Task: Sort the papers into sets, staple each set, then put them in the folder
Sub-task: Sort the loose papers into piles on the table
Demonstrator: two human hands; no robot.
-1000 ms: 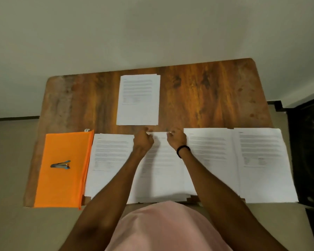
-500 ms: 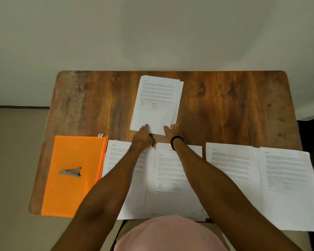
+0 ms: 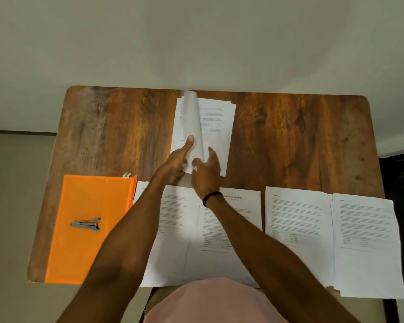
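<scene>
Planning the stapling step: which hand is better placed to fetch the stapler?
Left. The stapler lies on the orange folder at the table's left end, on the left hand's side; the right hand would have to cross the left arm. It must first release the sheet.

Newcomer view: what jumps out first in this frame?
The bright orange folder at near left, a stapler lying on it. At the far centre, the top sheet of a paper stack curls upward, with the left hand and right hand at its near end.

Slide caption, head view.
Left hand holds up a sheet of the far stack, right hand alongside; stapler lies on folder.
</scene>
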